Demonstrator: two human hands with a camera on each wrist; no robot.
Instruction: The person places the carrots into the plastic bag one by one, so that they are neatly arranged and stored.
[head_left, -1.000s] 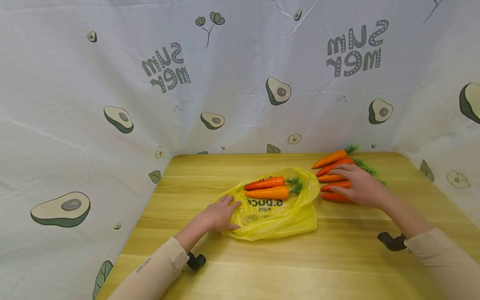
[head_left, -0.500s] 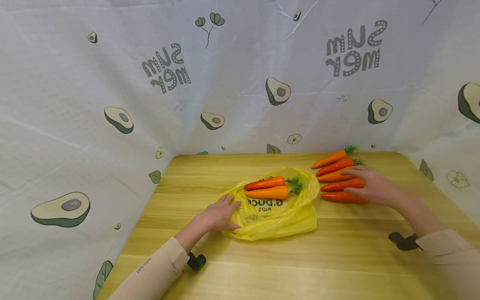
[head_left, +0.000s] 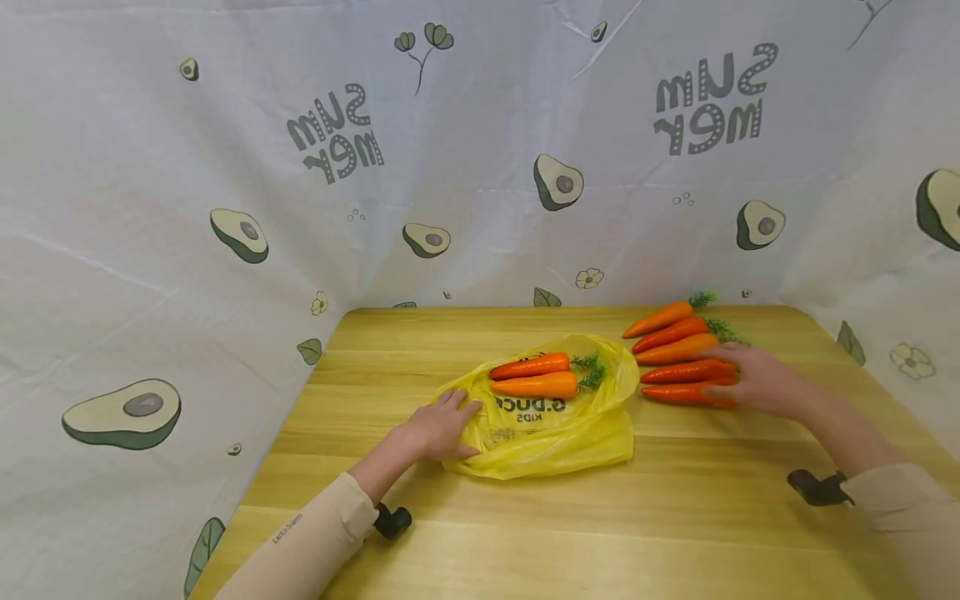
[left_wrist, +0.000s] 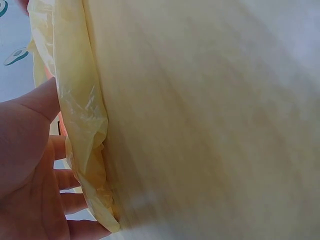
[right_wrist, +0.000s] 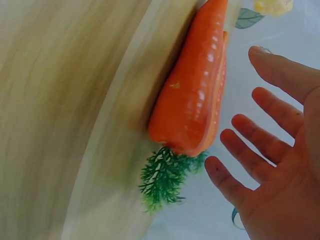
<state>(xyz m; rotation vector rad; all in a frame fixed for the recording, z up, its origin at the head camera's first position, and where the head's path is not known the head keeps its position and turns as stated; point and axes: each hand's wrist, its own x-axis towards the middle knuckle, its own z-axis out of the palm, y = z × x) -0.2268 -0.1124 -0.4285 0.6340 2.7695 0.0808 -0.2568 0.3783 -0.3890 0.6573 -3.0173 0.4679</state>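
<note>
A yellow plastic bag lies on the table, with two carrots at its mouth: a red-orange carrot and a lighter orange carrot. My left hand rests at the bag's left edge. In the left wrist view its extended fingers and thumb touch the plastic rim, partly hidden by it. To the right lie several more carrots in a row, tips pointing left. Over the leafy ends of the nearest ones hovers my right hand. The right wrist view shows its fingers spread beside a carrot, apart from it.
The wooden table reaches up to a white curtain printed with avocados, at the back and both sides. Black wrist mounts, a left one and a right one, hang by the sleeves.
My right hand has shifted right along the carrots toward their leafy ends, uncovering more of the front ones. The left hand, the bag and the carrots stay in place.
</note>
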